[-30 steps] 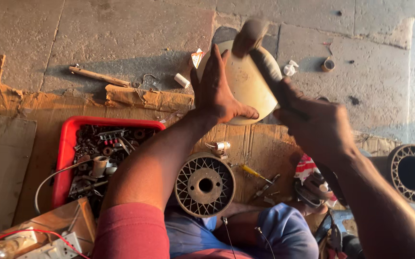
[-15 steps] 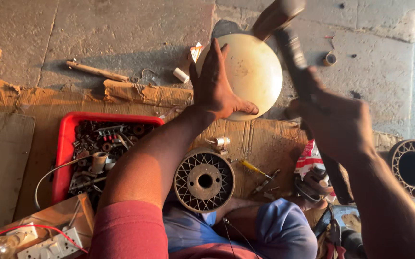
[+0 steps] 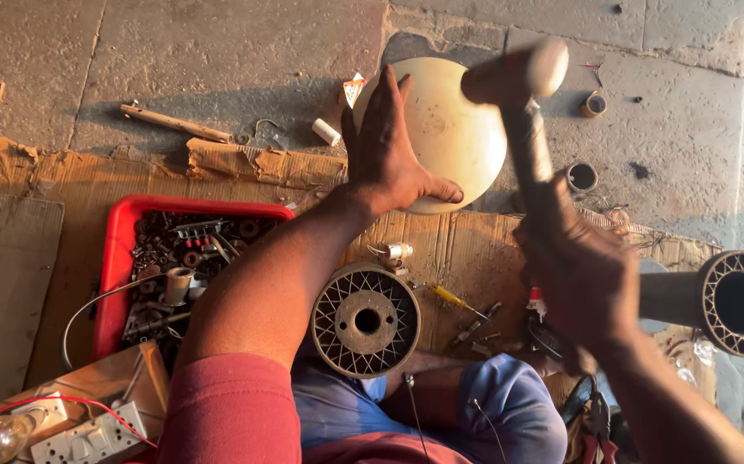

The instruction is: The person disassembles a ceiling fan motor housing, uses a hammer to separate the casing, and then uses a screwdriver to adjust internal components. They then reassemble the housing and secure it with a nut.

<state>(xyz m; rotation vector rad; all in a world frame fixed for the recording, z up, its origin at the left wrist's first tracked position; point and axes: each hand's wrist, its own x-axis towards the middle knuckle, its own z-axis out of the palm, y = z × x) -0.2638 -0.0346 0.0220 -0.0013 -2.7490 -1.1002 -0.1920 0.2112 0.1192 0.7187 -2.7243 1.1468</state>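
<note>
The left hand (image 3: 393, 150) lies spread flat on a cream dome-shaped cover (image 3: 449, 129) resting on the stone floor (image 3: 217, 51), hiding its near-left edge. The right hand (image 3: 582, 275) is clenched around a hammer (image 3: 518, 94); its blurred head seems just above the cover.

The domed cover (image 3: 449, 129) is smooth, matt cream metal. The hammer (image 3: 522, 103) has a smooth wooden handle. The tray (image 3: 118, 258) is glossy red plastic. The floor (image 3: 174, 51) is rough concrete, overlaid with matt, creased cardboard (image 3: 63, 185). The spoked housing (image 3: 365, 320) is dull metal.
</note>
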